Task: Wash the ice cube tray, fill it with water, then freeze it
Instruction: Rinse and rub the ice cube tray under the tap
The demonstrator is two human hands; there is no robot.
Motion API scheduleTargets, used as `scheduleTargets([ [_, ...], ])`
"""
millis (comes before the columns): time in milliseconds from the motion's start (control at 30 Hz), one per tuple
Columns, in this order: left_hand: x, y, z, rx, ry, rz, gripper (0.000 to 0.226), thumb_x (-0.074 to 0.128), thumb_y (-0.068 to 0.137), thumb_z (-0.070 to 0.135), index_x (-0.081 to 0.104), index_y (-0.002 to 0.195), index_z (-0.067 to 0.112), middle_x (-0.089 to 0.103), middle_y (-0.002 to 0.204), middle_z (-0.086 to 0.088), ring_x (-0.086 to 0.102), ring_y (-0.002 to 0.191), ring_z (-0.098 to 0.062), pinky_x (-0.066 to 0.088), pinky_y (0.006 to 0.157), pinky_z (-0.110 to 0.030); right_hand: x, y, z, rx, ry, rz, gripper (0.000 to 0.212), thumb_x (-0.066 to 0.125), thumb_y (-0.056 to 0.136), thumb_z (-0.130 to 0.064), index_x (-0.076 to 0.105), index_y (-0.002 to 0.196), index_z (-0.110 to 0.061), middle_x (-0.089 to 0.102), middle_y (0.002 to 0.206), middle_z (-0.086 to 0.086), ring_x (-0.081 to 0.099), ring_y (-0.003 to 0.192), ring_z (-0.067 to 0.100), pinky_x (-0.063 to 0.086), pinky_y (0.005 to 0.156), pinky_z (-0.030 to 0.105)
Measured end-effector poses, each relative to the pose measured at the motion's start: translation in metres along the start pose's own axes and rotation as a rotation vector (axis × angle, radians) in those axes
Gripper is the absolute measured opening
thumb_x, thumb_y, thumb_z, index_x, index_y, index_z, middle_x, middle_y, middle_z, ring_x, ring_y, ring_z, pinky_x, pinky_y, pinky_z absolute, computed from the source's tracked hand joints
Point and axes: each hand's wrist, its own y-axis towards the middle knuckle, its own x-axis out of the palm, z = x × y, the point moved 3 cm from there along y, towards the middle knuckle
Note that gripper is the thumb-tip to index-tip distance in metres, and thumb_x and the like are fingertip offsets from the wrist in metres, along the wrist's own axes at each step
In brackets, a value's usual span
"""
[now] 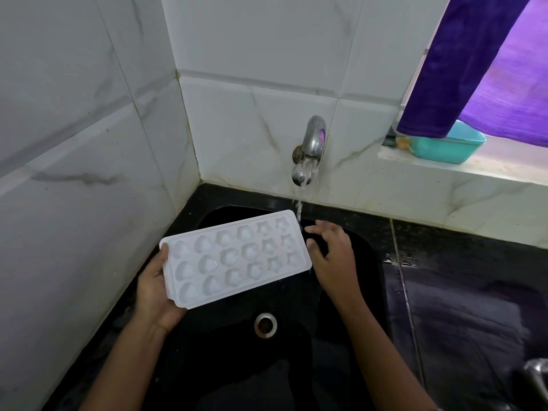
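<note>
The left hand grips the tray by its near end over the sink, far corner under the tap's stream (rinsing, likely); the right hand hovers open beside it.

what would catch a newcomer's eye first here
The white tray, gripped by the left hand over the black sink, its far corner under water running from the tap. The right hand hovers open beside it. Top right, a purple cloth hangs over a teal tub on the sill.
</note>
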Motion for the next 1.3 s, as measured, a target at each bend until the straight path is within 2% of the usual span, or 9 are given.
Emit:
scheduleTargets([
  [167,0.022,0.010,-0.018,0.000,0.066,-0.006,0.053,0.043,0.095,0.054,0.075,0.111,0.015,0.067,0.123,-0.014,0.068,0.105,-0.032,0.059,0.071,-0.043,0.011,0.017,-0.011,-0.117,-0.358,-0.109,0.031,0.053,0.093,-0.035,0.062,0.120,-0.021,0.034,0.150,0.003,0.022,0.141,0.021,0.028,0.105,0.041],
  [233,0.031,0.013,-0.022,0.020,0.115,-0.006,0.059,0.040,0.094,0.061,0.070,0.119,0.017,0.067,0.124,-0.013,0.067,0.108,-0.031,0.059,0.071,-0.041,0.016,0.024,-0.012,-0.131,-0.437,-0.153,0.036,0.048,0.095,-0.042,0.060,0.123,-0.022,0.026,0.155,0.004,0.014,0.144,0.022,0.024,0.108,0.045],
  [367,0.037,0.015,-0.024,0.068,0.210,0.063,0.060,0.039,0.085,0.074,0.077,0.103,0.031,0.072,0.115,-0.004,0.071,0.101,-0.025,0.059,0.066,-0.035,0.013,0.034,-0.007,-0.161,-0.527,-0.163,0.037,0.042,0.095,-0.048,0.062,0.118,-0.026,0.018,0.158,0.002,0.008,0.146,0.021,0.014,0.113,0.048],
  [467,0.037,0.014,-0.028,0.070,0.235,0.110,0.066,0.045,0.077,0.079,0.074,0.108,0.028,0.073,0.114,-0.003,0.070,0.102,-0.024,0.060,0.066,-0.034,0.014,0.038,-0.013,-0.189,-0.586,-0.164,0.043,0.038,0.095,-0.052,0.060,0.120,-0.025,0.012,0.159,0.002,0.005,0.146,0.022,0.012,0.113,0.051],
  [833,0.025,0.011,-0.026,0.141,0.252,0.217,0.067,0.049,0.072,0.077,0.068,0.112,0.026,0.075,0.107,-0.003,0.072,0.095,-0.023,0.059,0.061,-0.033,0.019,0.036,-0.013,-0.236,-0.560,-0.235,0.045,0.034,0.095,-0.054,0.057,0.124,-0.027,0.009,0.160,0.000,-0.001,0.147,0.018,0.007,0.115,0.052],
  [900,0.026,0.012,-0.027,0.145,0.292,0.232,0.071,0.051,0.069,0.078,0.068,0.113,0.025,0.075,0.107,-0.004,0.072,0.096,-0.024,0.059,0.066,-0.035,0.015,0.038,-0.011,-0.216,-0.564,-0.198,0.041,0.033,0.095,-0.053,0.059,0.117,-0.029,0.006,0.160,-0.001,-0.003,0.147,0.019,0.006,0.115,0.054],
  [1000,0.028,0.015,-0.029,0.162,0.310,0.253,0.077,0.054,0.063,0.081,0.067,0.114,0.025,0.075,0.107,-0.004,0.072,0.097,-0.025,0.057,0.074,-0.038,0.020,0.036,-0.013,-0.254,-0.597,-0.214,0.051,0.033,0.094,-0.057,0.055,0.127,-0.025,0.003,0.160,0.001,-0.003,0.147,0.019,0.008,0.115,0.054],
  [1167,0.029,0.017,-0.028,0.180,0.343,0.261,0.066,0.051,0.068,0.077,0.069,0.107,0.027,0.076,0.102,-0.003,0.073,0.092,-0.023,0.059,0.068,-0.036,0.012,0.039,-0.007,-0.191,-0.574,-0.196,0.045,0.031,0.095,-0.056,0.059,0.119,-0.030,0.001,0.160,0.000,-0.006,0.147,0.020,0.005,0.115,0.056],
  [1300,0.028,0.015,-0.027,0.196,0.352,0.290,0.058,0.050,0.075,0.074,0.069,0.102,0.027,0.077,0.094,0.001,0.074,0.085,-0.019,0.058,0.061,-0.031,0.020,0.033,-0.007,-0.208,-0.590,-0.263,0.053,0.030,0.094,-0.058,0.052,0.130,-0.026,-0.002,0.160,-0.001,-0.007,0.146,0.017,0.002,0.115,0.051],
])
